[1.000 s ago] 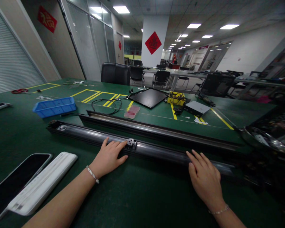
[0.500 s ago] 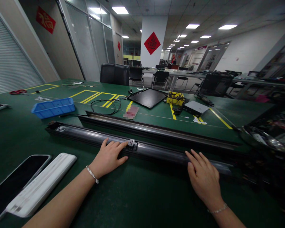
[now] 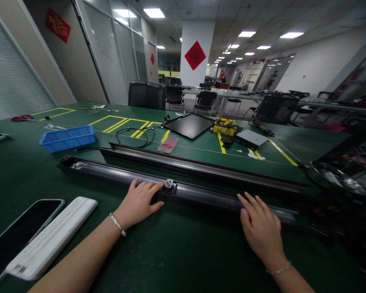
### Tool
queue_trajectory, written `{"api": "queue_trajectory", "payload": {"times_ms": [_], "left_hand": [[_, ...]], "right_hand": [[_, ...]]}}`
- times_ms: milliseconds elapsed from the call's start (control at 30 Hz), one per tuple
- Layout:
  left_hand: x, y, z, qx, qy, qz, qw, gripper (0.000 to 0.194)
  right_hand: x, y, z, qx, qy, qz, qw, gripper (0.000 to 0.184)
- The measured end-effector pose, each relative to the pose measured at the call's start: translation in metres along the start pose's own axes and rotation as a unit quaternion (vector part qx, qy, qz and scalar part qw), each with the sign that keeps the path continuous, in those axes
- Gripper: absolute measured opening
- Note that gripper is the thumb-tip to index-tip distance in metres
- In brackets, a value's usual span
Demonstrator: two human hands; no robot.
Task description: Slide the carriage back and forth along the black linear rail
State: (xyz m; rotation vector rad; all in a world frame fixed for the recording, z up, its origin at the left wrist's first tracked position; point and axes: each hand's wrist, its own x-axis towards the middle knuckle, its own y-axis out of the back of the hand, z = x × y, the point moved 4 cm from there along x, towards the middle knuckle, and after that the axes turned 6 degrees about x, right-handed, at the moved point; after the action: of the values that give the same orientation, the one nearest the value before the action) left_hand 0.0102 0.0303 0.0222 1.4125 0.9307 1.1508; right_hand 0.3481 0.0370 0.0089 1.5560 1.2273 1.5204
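**Both hands spread on a metal rail (image 3: 116, 173)**

The left hand (image 3: 138, 202) lies open, its fingertips against the near side of the rail, just beside a small clip (image 3: 170, 186). The right hand (image 3: 260, 228) is also spread, its fingers (image 3: 249, 204) resting on the rail toward the right end. Neither hand closes around it. The rail lies flat on a green table (image 3: 21, 183). On the near side of the rail, toward its left end, lie a phone (image 3: 18, 232) and a white bar (image 3: 51, 238). Just beyond the rail runs a second rail (image 3: 201, 169). Farther beyond the rail are a blue tray (image 3: 67, 139), a black cable (image 3: 136, 136) and a black panel (image 3: 187, 125).
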Motion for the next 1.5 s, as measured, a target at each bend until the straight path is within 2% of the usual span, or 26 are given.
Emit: {"api": "queue_trajectory", "payload": {"times_ms": [733, 1100, 1367, 1500], "left_hand": [[-0.0004, 0.0008, 0.0024, 0.017, -0.005, -0.011, 1.0, 0.057], [0.0013, -0.0004, 0.004, 0.032, 0.0, -0.032, 0.999, 0.06], [-0.0026, -0.0031, 0.0048, 0.029, -0.011, 0.011, 0.999, 0.061], [-0.0038, -0.0036, 0.0076, 0.002, -0.023, 0.052, 0.998, 0.052]], "right_hand": [[0.0005, 0.0001, -0.0007, 0.0, -0.01, -0.015, 1.0, 0.045], [0.0003, -0.0005, -0.0006, -0.009, 0.002, 0.001, 1.0, 0.045], [-0.0002, 0.0001, 0.0, 0.005, -0.006, -0.005, 1.0, 0.045], [-0.0001, 0.0002, 0.0, 0.009, -0.006, -0.004, 1.0, 0.045]]}}
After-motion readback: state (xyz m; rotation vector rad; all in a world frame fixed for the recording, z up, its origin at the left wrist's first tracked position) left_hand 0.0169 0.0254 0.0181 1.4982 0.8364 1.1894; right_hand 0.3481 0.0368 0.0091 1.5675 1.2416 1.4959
